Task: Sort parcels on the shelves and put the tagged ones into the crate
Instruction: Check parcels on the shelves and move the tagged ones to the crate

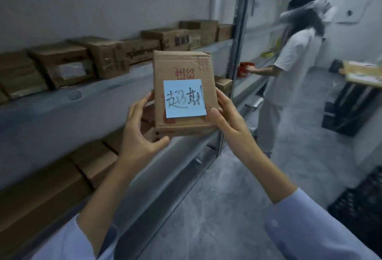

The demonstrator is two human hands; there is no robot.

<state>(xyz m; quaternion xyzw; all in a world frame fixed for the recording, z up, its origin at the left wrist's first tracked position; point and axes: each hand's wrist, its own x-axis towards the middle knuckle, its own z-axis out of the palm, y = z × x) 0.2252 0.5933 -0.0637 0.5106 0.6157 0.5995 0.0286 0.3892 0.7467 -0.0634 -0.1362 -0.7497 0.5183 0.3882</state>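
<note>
Cardboard parcel [184, 94] with blue note [184, 98], clasped between left hand [140, 129] and right hand [225, 117], near the shelves [82, 102]; black crate [363, 199] far right.

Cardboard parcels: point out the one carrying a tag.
It is the parcel held up between the left hand and right hand. A blue sticky note with handwriting is stuck on its face; the parcels on the shelves show none.

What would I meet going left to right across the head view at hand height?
Shelf parcels → left hand → tagged parcel → right hand → shelf post → another person → table.
</note>
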